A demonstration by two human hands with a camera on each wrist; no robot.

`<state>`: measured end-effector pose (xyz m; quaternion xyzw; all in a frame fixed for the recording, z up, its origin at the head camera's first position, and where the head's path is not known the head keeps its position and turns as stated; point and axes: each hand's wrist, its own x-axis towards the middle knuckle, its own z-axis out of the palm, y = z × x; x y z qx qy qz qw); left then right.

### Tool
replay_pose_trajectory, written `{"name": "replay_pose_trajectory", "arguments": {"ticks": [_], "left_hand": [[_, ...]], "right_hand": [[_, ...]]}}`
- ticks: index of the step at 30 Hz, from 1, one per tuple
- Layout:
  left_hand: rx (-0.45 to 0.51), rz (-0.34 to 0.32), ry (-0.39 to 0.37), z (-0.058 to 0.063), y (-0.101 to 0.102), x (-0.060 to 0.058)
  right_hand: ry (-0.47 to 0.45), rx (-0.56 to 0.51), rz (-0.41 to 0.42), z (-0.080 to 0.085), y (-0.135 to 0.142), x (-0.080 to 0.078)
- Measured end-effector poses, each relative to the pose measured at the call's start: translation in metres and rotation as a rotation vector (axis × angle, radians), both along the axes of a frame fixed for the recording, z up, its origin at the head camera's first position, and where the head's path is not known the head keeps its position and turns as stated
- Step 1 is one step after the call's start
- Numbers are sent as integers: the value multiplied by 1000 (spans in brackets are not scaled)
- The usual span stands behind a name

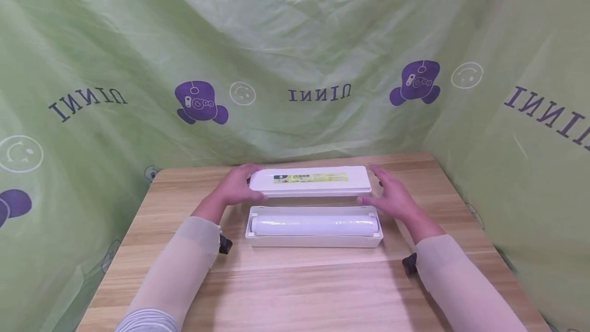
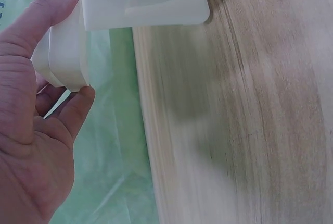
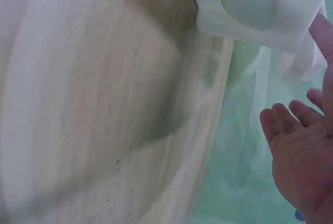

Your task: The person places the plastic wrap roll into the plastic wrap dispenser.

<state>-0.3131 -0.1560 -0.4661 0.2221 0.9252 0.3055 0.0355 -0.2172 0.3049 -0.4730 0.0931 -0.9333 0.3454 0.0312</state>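
Note:
A white plastic box (image 1: 313, 242) stands on the table with its top off. In it lies a roll of cling film (image 1: 315, 225), its wrap shiny. Behind the box is its long white lid (image 1: 313, 188), with a yellow printed label on top. My left hand (image 1: 236, 186) grips the lid's left end, thumb on the near side and fingers on the far side. At the other end is my right hand (image 1: 392, 196), its fingers (image 3: 286, 120) extended and apart from the lid. Its thumb is close to the lid's near corner; whether they touch, I cannot tell.
The wooden table (image 1: 304, 291) ends just behind the lid. Green printed cloth (image 1: 313, 55) hangs at the back and both sides. Small dark devices (image 1: 225, 244) sit at both sleeve cuffs.

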Motion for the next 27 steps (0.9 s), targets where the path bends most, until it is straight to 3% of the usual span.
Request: {"name": "replay_pose_trajectory", "arguments": {"ticks": [10,27], "left_hand": [[1,-13,12,0,1,2],[47,-17,25,-2,-5,8]], "right_hand": [[-80,-31,-10,0,-4,-10],[-96,-57,16,6,-5,-3]]}}
